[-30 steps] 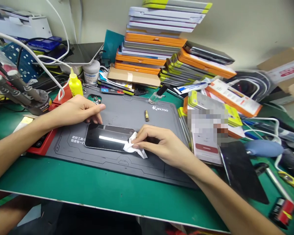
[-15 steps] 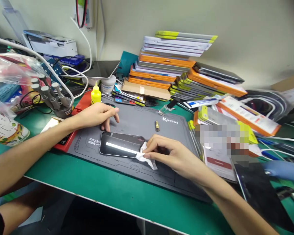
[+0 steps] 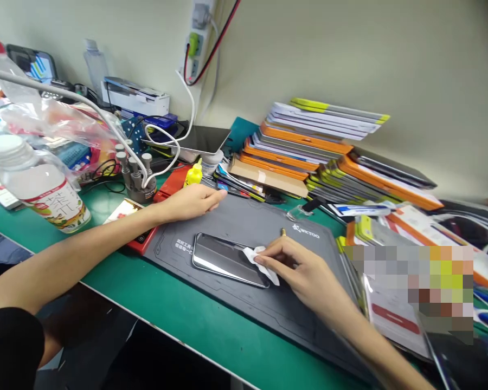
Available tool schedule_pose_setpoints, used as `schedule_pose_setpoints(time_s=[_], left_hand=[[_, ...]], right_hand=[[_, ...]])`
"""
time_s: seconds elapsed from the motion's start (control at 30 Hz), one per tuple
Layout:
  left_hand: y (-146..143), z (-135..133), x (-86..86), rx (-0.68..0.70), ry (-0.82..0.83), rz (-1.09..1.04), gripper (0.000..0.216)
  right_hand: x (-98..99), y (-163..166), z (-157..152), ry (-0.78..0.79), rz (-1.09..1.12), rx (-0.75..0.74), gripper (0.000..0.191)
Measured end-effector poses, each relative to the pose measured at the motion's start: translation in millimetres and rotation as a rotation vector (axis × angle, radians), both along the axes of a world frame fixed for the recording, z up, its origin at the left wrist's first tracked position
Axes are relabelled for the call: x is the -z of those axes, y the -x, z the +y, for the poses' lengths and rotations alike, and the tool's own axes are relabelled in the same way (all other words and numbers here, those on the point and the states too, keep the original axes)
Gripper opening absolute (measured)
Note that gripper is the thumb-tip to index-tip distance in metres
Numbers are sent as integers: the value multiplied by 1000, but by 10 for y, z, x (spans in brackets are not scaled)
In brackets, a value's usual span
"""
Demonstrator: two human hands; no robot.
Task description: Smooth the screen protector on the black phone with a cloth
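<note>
A dark-screened smartphone (image 3: 223, 259) lies flat, face up, on the grey work mat (image 3: 244, 216). My right hand (image 3: 296, 265) pinches a crumpled white tissue (image 3: 271, 274) between thumb and fingers, over the phone's right end. Above the mat's far left part is my left hand (image 3: 201, 202), its fingers curled in loosely with nothing seen in them. A yellow squeeze bottle (image 3: 193, 173) stands just behind that hand. Part of a small brass piece (image 3: 283, 232) shows past my right fingers.
Stacked orange, white and yellow-green boxes (image 3: 301, 146) rise at the back. More boxes and a pixelated patch lie right of the mat. On the left are a screwdriver holder (image 3: 140, 187), a labelled plastic bottle (image 3: 52, 195) and a white cable (image 3: 193, 103). The green table's edge (image 3: 158, 326) runs in front.
The view has swung left, so everything sits further right and lower. My right hand has moved the tissue further onto the phone's screen. My left hand's fingers have curled in, further from the phone.
</note>
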State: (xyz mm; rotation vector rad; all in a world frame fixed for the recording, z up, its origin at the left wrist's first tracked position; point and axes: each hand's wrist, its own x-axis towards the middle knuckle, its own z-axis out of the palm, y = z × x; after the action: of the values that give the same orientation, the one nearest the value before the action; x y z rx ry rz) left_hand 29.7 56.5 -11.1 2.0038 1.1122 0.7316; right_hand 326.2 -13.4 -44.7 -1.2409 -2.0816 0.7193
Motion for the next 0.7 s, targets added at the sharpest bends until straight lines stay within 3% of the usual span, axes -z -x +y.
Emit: schedule_pose_setpoints(time_s=[0.1,0.23,0.47,0.57,0.7], left_hand=[[16,10,11,17,-18,26,64],[37,42,44,37,-32,51,63],[71,111,93,-32,-56,36,56],[78,118,69,-98,-68,11,58],[72,121,51,-93,-65,5,57]], right_hand=[[-58,79,221,9,-69,-120,44],[-138,421,475,16,-95,-312,40],[-184,1144,655,8,-125,-434,24],[-175,1219,681,0,-134,-442,21],[-135,1037,727,-12,-137,-427,14]])
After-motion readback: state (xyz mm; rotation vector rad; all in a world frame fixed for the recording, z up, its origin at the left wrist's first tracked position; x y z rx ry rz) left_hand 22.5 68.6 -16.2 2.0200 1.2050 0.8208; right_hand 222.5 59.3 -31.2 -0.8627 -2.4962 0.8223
